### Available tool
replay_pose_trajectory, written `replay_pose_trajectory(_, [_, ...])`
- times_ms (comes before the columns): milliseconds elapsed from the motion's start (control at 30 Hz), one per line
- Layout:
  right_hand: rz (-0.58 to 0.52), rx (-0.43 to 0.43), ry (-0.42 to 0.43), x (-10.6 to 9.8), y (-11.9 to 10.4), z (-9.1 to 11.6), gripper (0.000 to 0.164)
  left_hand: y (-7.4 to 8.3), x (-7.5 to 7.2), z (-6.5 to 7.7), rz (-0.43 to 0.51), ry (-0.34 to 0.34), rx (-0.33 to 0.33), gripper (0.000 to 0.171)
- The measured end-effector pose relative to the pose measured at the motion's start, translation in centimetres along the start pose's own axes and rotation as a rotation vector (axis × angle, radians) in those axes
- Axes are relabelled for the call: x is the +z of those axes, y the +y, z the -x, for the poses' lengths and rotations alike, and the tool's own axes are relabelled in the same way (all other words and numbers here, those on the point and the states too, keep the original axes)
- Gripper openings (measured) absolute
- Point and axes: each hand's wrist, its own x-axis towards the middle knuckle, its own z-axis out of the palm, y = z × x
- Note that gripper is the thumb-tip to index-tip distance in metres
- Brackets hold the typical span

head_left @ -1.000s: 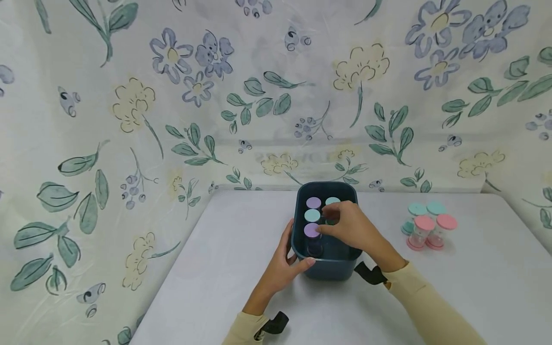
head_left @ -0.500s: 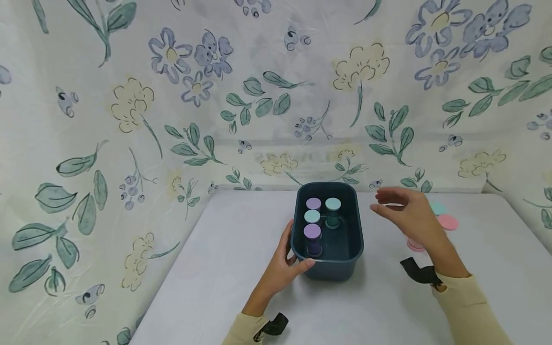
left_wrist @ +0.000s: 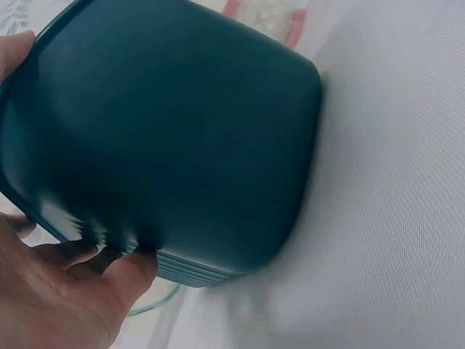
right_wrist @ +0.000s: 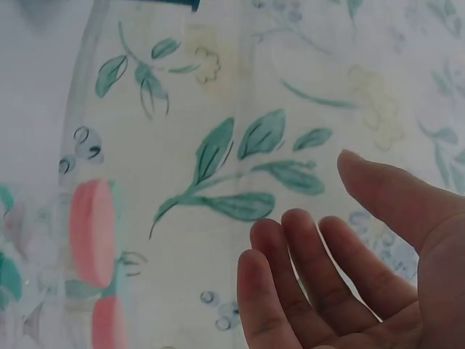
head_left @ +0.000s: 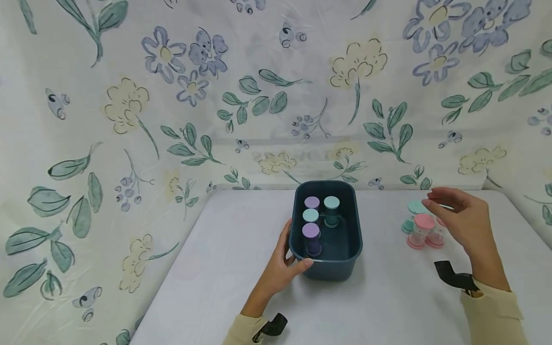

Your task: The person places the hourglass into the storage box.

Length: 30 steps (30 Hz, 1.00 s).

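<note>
A dark teal plastic bin (head_left: 329, 271) stands on the table, and my left hand (head_left: 278, 269) holds its near left corner, thumb at the rim and fingers along the side. Inside, purple-capped sand timers (head_left: 311, 231) and a mint-capped one (head_left: 310, 215) stand in a row at the left. Another mint-capped sand timer (head_left: 331, 204) stands to their right. My right hand (head_left: 469, 218), fingers loosely bent and holding nothing, is over a cluster of pink-capped sand timers (head_left: 424, 222) and mint-capped ones (head_left: 416, 207). It partly hides them in the head view.
The white tabletop (head_left: 224, 268) extends around the bin. Behind it hangs a floral sheet (head_left: 319, 105). Black straps (head_left: 454, 277) sit at both wrists.
My right hand has left the inside of the bin and moved right to the sand timers on the table. A mint-capped timer stands where it was. My left hand stays on the bin.
</note>
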Motion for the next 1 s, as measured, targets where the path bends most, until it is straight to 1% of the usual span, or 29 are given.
replay_pose_trajectory(67, [0.006,0.022,0.015,-0.2,0.6,0.0,0.052,0.0,0.0,0.1,-0.005,0.003,0.001,0.101])
replay_pose_trajectory(167, [0.027,0.048,0.01,-0.3,1.6,-0.1,0.055,-0.1,0.0,0.2,-0.017,0.004,0.0,0.102])
replay_pose_trajectory(367, [0.12,0.019,-0.003,-0.9,4.2,-0.4,0.058,-0.3,0.0,0.2,-0.03,-0.001,-0.011,0.101])
replay_pose_trajectory(433, [0.141,0.018,-0.012,-1.2,5.0,-0.6,0.06,-0.2,0.0,0.1,-0.026,0.0,-0.011,0.101])
replay_pose_trajectory(500, [0.155,0.035,-0.024,-1.5,5.7,-0.8,0.063,-0.1,-0.1,0.0,-0.025,0.005,-0.011,0.101])
replay_pose_trajectory(600, [0.185,0.082,-0.056,-2.0,6.6,-0.9,0.071,0.0,0.0,0.0,-0.026,0.004,-0.01,0.102])
replay_pose_trajectory(733, [0.201,0.138,-0.135,-2.5,7.4,-0.9,0.08,0.0,0.0,0.0,-0.026,0.007,-0.017,0.101])
replay_pose_trajectory(867, [0.202,0.164,-0.222,-2.7,8.0,-1.1,0.085,0.0,0.0,0.0,-0.03,0.016,-0.018,0.1])
replay_pose_trajectory(1000, [0.194,0.184,-0.271,-2.8,8.5,-1.1,0.087,0.0,0.1,0.0,-0.03,0.016,-0.016,0.101])
